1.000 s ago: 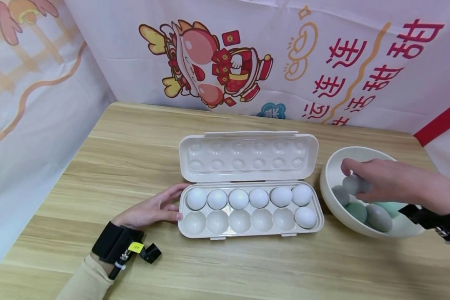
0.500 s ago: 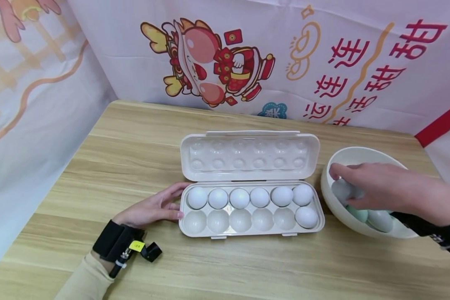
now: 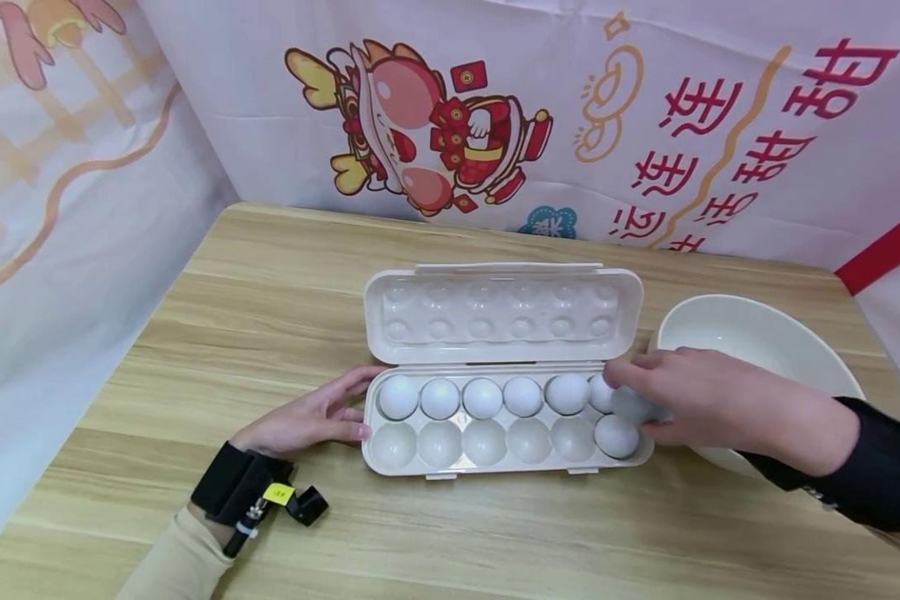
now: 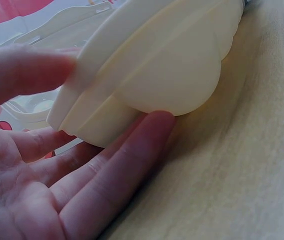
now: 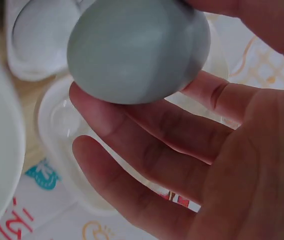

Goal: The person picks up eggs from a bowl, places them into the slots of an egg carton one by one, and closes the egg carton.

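Observation:
A white plastic egg box (image 3: 487,463) lies with its lid raised. Its back row holds white eggs (image 3: 482,398). One more white egg (image 3: 617,437) sits at the right end of the front row, beside several bare cups. My right hand (image 3: 708,404) pinches a pale grey-green egg (image 5: 136,50) between thumb and fingers, above the box's right end. My left hand (image 3: 311,421) holds the box's left end, with the thumb at the front corner and the other fingers behind. In the left wrist view, fingers (image 4: 131,160) touch the rim and underside.
A large cream bowl (image 3: 765,325) stands right of the egg box; my right hand and wrist hide its lower inside. The upright lid (image 3: 502,317) rises behind the cups. A printed cloth (image 3: 435,125) hangs behind the wooden table (image 3: 420,542).
My right hand has dipped into the bowl, taken hold of an egg and moved left over the box's right end. My left hand has kept its hold on the box.

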Tool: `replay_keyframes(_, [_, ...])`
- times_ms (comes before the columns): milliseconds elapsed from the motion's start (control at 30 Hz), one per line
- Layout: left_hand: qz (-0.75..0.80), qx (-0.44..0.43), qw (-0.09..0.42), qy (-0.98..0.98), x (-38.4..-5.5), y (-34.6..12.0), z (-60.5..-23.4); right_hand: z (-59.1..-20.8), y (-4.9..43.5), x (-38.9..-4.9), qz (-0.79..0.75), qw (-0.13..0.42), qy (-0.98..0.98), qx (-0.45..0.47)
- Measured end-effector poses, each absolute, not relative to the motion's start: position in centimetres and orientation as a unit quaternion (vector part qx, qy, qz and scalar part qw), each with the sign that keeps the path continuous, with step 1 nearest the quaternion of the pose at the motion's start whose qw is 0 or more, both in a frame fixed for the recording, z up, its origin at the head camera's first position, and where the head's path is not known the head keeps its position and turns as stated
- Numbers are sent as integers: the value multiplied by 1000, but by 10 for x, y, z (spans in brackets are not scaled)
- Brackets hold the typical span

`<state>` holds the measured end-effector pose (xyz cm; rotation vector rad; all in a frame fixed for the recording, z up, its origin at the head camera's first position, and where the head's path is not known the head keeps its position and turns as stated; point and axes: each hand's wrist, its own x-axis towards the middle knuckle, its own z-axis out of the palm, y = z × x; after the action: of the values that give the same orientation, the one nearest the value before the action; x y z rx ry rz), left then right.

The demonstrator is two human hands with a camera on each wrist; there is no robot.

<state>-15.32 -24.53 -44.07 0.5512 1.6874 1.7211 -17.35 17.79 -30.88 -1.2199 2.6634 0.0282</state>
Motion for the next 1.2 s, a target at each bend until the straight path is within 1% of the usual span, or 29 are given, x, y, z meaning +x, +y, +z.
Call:
replay_keyframes(133, [656, 214, 326, 646, -156, -245, -438, -314, 167, -172, 6, 83, 884, -459])
replay_keyframes(200, [655, 215, 324, 648, -156, -244, -437, -316, 162, -171, 3, 85, 879, -469])
replay_keyframes(400, [649, 211, 323, 656, -156, -243, -434, -325, 146, -169, -4, 129, 880, -458])
replay_keyframes(600, [642, 207, 326, 662, -156, -242, -436, -337, 140, -166, -1, 145, 884, -445])
replay_keyframes(800, [652, 216, 328, 648, -155, -242, -437, -348, 136, -163, 12, 121, 868, -481])
replay_keyframes(1033, [658, 215, 327, 643, -152, -244, -438, -352, 136, -163, 35, 88, 859, -504])
replay_keyframes(1200, [659, 214, 328, 642, -149, -245, -439, -355, 135, -162, 38, 77, 856, -511])
